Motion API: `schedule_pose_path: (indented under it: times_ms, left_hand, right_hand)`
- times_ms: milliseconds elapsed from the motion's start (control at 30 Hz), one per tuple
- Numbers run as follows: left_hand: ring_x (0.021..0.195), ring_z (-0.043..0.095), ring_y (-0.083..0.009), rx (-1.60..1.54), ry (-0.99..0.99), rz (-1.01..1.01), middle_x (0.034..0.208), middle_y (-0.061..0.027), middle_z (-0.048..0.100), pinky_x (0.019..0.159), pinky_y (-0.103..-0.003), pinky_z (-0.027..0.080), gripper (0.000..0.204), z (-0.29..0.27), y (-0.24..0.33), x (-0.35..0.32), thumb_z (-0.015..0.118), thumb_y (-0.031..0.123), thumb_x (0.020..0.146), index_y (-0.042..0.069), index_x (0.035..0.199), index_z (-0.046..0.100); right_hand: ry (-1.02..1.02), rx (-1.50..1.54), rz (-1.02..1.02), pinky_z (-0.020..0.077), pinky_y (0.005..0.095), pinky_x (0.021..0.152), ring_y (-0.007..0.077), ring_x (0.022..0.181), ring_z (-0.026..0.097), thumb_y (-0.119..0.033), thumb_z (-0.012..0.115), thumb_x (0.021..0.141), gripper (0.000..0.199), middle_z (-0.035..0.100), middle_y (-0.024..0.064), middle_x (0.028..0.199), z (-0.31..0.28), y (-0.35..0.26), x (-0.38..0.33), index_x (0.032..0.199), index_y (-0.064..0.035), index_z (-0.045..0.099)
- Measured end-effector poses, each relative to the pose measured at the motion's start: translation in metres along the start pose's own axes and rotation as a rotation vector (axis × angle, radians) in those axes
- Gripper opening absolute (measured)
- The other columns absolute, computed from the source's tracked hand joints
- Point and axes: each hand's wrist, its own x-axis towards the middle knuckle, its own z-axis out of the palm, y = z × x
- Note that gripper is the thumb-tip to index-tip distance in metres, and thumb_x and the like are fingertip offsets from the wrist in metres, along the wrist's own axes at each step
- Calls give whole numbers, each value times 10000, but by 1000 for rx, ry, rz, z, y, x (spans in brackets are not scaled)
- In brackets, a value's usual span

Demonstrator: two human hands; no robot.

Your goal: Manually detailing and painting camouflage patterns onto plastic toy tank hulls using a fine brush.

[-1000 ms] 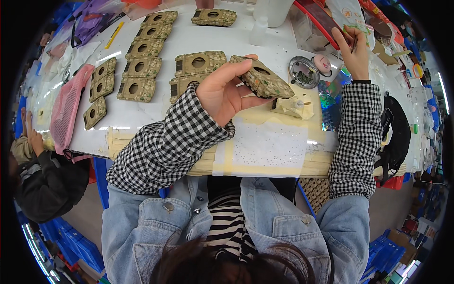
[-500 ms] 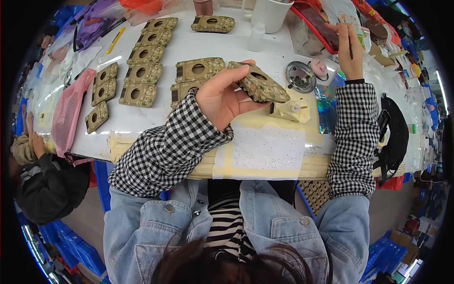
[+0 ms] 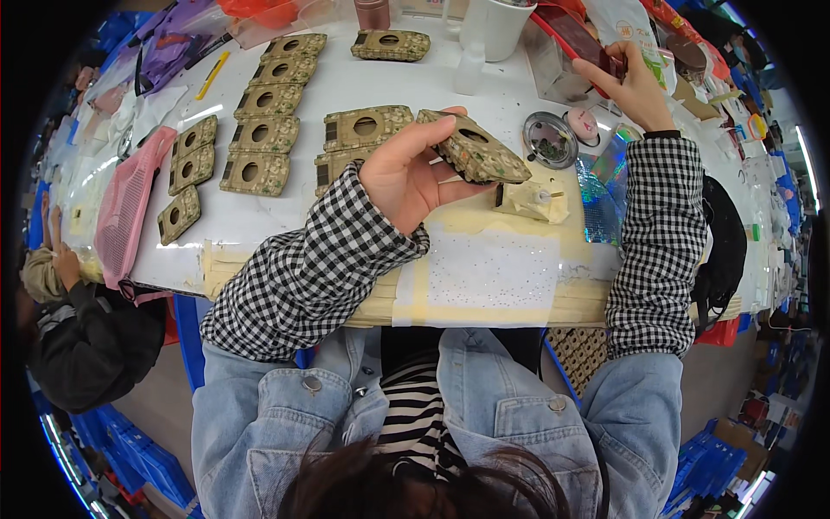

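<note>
My left hand (image 3: 406,177) is closed around a camouflage toy tank hull (image 3: 477,149), which it holds tilted above the table. A dark round hole shows in the hull's top. At the far right, my right hand (image 3: 644,91) grips the near end of a phone in a red case (image 3: 575,36), thumb on one side and bent fingers on the other. Beyond my left wrist, similar hulls (image 3: 367,126) lie on the table, one partly hidden by my sleeve. To the right of the held hull are a round clear dish with dark bits (image 3: 551,141) and a yellowish taped block (image 3: 532,201).
More camouflage hulls stand in a column (image 3: 259,136) and a short row (image 3: 190,167) at the left. A pink mesh bag (image 3: 134,208) and a yellow pen (image 3: 212,75) lie there too. White paper (image 3: 480,275) is taped at the front edge. A white mug (image 3: 506,26) stands at the back.
My right hand has turned, its thumb moving left across to the phone's edge, and the forearm has shifted slightly right. The left hand keeps the hull almost unmoved.
</note>
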Motion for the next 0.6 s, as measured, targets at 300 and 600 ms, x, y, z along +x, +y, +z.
schedule_pose_path:
  times_ms: [300, 600]
  left_hand:
    - [1166, 490, -300, 10, -3, -10, 1238, -207, 479, 979, -439, 427, 424, 2, 0, 1, 401, 237, 943, -10, 1286, 371]
    - [1163, 492, -306, 19, -1, -5, 1239, -207, 479, 980, -439, 426, 431, 3, -1, -2, 398, 234, 943, -15, 1292, 358]
  right_hand:
    - [52, -205, 34, 457, 259, 624, 109, 689, 543, -466, 723, 727, 543, 575, 37, 785, 3, 8, -4, 986, -38, 509]
    - [228, -35, -99, 430, 236, 658, 102, 676, 504, -420, 633, 837, 428, 597, 32, 805, 5, 23, 11, 932, -15, 532]
